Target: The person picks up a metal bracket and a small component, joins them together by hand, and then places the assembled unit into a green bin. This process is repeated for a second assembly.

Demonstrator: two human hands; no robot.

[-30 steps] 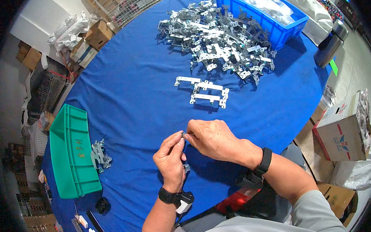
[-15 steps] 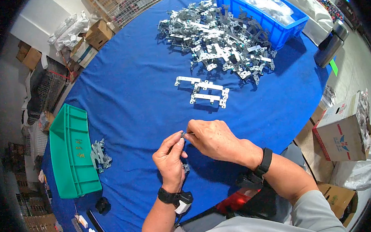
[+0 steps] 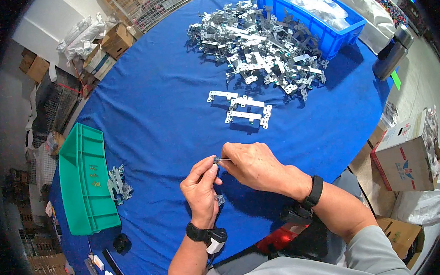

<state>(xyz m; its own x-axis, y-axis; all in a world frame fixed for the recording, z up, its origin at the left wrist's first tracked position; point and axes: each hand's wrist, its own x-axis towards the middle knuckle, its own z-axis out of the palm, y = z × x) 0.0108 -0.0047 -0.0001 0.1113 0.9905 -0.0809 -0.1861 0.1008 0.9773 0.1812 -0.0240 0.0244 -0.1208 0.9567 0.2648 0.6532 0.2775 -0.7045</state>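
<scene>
My left hand [image 3: 201,191] is closed around a small metal bracket [image 3: 220,200], whose lower end sticks out beside the palm and whose upper end shows at the thumb and fingertip. My right hand [image 3: 254,165] pinches a thin metal rod [image 3: 225,159] that points left at the bracket's upper end; the rest of the rod is hidden in the fingers. Beyond the hands, several similar silver brackets [image 3: 247,116] lie together on the blue cloth [image 3: 153,116]. Farther back is a large heap of such brackets [image 3: 259,44].
A blue plastic bin [image 3: 319,30] with clear bags stands behind the heap, near a dark flask [image 3: 393,54]. At the left lies a green tray [image 3: 87,196] with a small pile of brackets [image 3: 118,184] beside it. A black strip [image 3: 113,264] rests near the front left edge.
A little more of the thin rod now shows between the right fingertips and the bracket. Both hands have otherwise barely moved.
</scene>
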